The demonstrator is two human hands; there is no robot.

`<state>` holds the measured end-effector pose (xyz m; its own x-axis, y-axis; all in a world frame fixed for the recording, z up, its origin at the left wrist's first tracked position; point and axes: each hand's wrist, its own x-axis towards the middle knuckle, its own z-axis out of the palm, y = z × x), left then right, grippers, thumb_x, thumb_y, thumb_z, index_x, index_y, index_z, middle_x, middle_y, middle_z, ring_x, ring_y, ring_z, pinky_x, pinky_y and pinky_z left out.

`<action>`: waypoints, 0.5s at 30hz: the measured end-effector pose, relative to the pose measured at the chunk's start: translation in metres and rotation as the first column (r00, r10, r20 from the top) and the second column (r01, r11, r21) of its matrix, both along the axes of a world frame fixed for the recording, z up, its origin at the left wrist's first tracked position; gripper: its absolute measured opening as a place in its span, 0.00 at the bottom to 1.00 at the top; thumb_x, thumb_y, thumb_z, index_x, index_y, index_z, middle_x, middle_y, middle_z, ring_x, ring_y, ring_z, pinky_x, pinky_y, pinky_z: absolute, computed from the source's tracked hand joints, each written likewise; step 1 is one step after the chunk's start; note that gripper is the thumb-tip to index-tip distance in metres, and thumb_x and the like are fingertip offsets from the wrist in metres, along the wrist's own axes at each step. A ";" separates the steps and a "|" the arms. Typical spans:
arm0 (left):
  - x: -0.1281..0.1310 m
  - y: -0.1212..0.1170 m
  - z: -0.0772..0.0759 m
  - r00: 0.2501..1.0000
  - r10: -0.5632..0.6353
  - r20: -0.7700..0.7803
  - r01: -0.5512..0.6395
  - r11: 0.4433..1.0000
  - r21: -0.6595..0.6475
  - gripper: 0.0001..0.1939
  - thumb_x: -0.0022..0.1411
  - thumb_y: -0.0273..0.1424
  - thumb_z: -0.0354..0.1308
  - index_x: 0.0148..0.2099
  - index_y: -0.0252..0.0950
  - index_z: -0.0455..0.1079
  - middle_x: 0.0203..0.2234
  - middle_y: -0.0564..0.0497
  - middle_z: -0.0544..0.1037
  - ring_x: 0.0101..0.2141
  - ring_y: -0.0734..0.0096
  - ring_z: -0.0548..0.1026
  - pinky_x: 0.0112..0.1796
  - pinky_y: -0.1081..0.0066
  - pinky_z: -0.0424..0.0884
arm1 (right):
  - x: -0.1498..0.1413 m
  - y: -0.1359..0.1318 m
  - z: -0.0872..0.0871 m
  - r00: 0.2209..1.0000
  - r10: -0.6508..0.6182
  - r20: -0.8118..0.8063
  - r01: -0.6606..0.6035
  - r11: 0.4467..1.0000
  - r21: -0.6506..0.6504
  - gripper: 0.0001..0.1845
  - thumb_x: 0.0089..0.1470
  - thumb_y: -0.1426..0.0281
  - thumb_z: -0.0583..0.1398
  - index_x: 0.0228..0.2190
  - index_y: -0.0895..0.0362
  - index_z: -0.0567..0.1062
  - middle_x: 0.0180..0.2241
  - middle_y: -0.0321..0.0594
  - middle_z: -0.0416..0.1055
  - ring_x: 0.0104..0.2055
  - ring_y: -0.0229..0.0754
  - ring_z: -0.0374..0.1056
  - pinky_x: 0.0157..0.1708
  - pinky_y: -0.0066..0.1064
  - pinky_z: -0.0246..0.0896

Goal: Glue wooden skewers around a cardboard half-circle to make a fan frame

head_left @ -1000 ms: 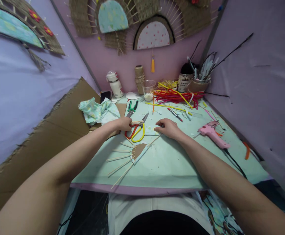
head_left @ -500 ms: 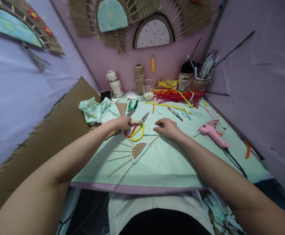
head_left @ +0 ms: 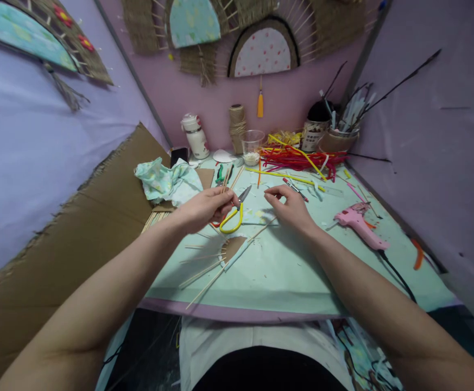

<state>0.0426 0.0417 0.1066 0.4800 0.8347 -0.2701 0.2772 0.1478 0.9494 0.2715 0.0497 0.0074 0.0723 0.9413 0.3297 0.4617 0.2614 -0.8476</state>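
Several thin wooden sticks (head_left: pixel 237 178) stand up from my left hand (head_left: pixel 212 207), whose fingers are closed round their lower ends. Under and beside that hand lie scissors (head_left: pixel 232 221) with one yellow and one red handle. My right hand (head_left: pixel 291 208) hovers above the table to the right, thumb and fingertips pinched; whatever may be between them is too small to make out. Below the hands rests a cardboard half-disc (head_left: pixel 233 248) with sticks fanning out from its curved edge and pale fabric along its straight edge. A patterned fabric scrap (head_left: pixel 257 216) lies just behind it.
At right lies a pink glue gun (head_left: pixel 361 224) with its cord. Crumpled fabric (head_left: pixel 161 180) sits at left, near more sticks (head_left: pixel 154 219). Red and yellow pipe cleaners (head_left: pixel 297 160), a clear cup (head_left: pixel 252 147), twine (head_left: pixel 237 130) and a white bottle (head_left: pixel 195 137) stand along the back.
My left hand has moved right over the scissors, and its sticks have swung upright. My right hand has lifted slightly off the fabric scrap. The view has shifted a little.
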 end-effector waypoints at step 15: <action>0.068 -0.123 -0.103 0.650 0.535 0.539 -0.308 0.834 -0.457 0.25 0.51 0.48 0.69 0.39 0.34 0.66 0.16 0.61 0.61 0.16 0.86 0.49 0.20 0.79 0.44 | -0.003 -0.020 0.029 0.771 0.544 -0.331 -0.635 0.692 -0.343 0.18 0.49 0.57 0.65 0.35 0.58 0.79 0.30 0.37 0.76 0.32 0.36 0.67 0.36 0.30 0.63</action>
